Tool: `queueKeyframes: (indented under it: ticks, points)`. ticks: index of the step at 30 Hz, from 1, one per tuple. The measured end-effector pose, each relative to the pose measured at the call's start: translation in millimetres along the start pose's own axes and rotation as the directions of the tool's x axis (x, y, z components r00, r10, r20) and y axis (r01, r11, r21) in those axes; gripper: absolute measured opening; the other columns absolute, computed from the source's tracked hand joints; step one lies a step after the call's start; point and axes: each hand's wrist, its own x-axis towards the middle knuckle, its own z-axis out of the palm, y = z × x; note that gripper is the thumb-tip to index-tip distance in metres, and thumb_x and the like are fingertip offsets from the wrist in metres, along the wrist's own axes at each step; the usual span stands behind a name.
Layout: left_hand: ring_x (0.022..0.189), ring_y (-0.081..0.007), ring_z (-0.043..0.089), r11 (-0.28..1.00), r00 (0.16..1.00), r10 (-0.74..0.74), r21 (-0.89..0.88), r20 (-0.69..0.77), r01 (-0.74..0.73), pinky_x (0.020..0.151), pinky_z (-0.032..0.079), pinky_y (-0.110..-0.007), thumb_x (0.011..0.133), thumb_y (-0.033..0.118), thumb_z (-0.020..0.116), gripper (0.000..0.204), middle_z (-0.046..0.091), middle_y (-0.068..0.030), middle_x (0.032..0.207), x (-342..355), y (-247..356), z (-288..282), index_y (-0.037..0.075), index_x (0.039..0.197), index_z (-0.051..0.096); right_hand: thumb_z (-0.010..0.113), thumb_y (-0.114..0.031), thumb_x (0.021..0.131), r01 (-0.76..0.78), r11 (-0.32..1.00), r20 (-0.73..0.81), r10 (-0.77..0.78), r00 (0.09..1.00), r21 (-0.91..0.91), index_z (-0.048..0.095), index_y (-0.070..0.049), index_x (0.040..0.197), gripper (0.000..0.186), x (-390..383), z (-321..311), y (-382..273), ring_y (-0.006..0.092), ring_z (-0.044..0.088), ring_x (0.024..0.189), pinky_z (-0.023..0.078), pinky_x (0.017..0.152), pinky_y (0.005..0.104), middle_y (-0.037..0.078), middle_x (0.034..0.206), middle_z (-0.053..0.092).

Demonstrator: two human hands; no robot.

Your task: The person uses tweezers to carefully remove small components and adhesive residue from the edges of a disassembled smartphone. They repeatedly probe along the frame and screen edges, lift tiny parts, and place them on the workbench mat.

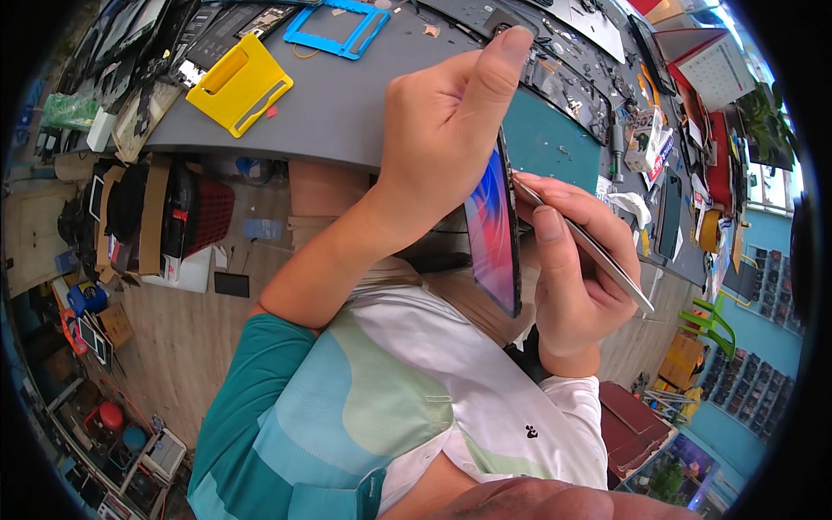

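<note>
Your left hand (pixel 442 130) clamps the phone (pixel 494 230) upright on edge before the grey surface's (pixel 338 104) near edge, long axis running top to bottom, while your right hand (pixel 576 277) pinches a thin metal pry blade (pixel 589 247) touching its right edge

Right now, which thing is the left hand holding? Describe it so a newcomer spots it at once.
Start at the grey workbench and come toward the person's chest, where both hands meet. The left hand grips a slim smartphone edge-on, its lit screen showing red, blue and purple swirls. The right hand pushes a thin flat metal pry tool against its side; nothing else nearby has a glowing display.
</note>
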Motion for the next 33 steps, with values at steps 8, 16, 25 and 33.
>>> queueKeyframes:
  ticks: [8, 16, 25, 33]
  points:
    - [0.058, -0.0062, 0.032, 1.0, 1.0, 0.012, 0.004, 0.007, -0.012, 0.048, 0.027, -0.032, 0.11, 0.042, 0.061, 0.061, 0.033, 0.0023, 0.056, 0.0, 1.8, -0.6, 0.0, 0.067, 0.05, 0.071, 0.01, 0.094, 0.045, 0.995, 0.019, -0.043, 0.999, -0.093, 0.07, 0.01, 0.114, 0.02, 0.8, -1.2, 0.8, 0.0301, 0.076, 0.106, 0.061, 0.092, 0.0363, 0.026, 0.113, 0.075]
    - [0.058, -0.0064, 0.031, 1.0, 1.0, 0.026, 0.014, 0.008, -0.026, 0.048, 0.027, -0.032, 0.11, 0.043, 0.061, 0.062, 0.032, 0.002, 0.056, 0.3, 1.1, -0.5, 0.0, 0.067, 0.05, 0.071, 0.012, 0.092, 0.072, 0.989, 0.03, -0.069, 0.997, -0.129, 0.07, 0.009, 0.113, 0.021, 1.4, -1.7, 1.9, 0.0309, 0.076, 0.106, 0.061, 0.092, 0.0366, 0.025, 0.112, 0.075]
    - [0.057, -0.0067, 0.032, 0.998, 0.999, 0.053, 0.019, -0.006, -0.053, 0.047, 0.028, -0.032, 0.11, 0.042, 0.061, 0.061, 0.033, 0.0013, 0.055, 0.5, 0.2, 0.2, -0.001, 0.067, 0.051, 0.072, 0.013, 0.091, 0.127, 0.969, 0.067, -0.115, 0.991, -0.213, 0.07, 0.009, 0.112, 0.022, 2.9, -3.2, 0.6, 0.0319, 0.077, 0.104, 0.061, 0.091, 0.0372, 0.025, 0.111, 0.076]
    - [0.056, -0.0066, 0.032, 0.998, 0.999, 0.054, 0.039, -0.006, -0.053, 0.047, 0.027, -0.032, 0.11, 0.041, 0.062, 0.061, 0.034, 0.0014, 0.054, 0.2, 0.1, 0.1, -0.001, 0.067, 0.052, 0.072, 0.013, 0.09, 0.143, 0.952, 0.078, -0.126, 0.989, -0.269, 0.071, 0.01, 0.111, 0.021, 4.5, -3.1, -2.8, 0.0316, 0.077, 0.101, 0.061, 0.09, 0.0372, 0.024, 0.109, 0.076]
